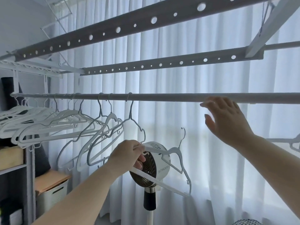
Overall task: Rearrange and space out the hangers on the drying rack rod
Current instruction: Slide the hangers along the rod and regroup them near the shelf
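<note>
A long grey rod (pixel 170 96) runs across the view at mid height. Several white hangers (pixel 48 120) crowd its left part, and three more (pixel 112 120) hang a little apart near the middle. My left hand (pixel 128 155) grips one white hanger (pixel 177 153) by its left shoulder, off the rod and below it, with the hook pointing up. My right hand (pixel 227 120) is raised with fingers spread, its fingertips at the bare right stretch of the rod.
Two perforated grey rails (pixel 162 64) cross overhead. A white fan (pixel 151 166) on a stand is right behind the held hanger. White curtains fill the background. Shelves with a white bin (pixel 53 194) stand at the left. Another hanger (pixel 292 143) shows at the right edge.
</note>
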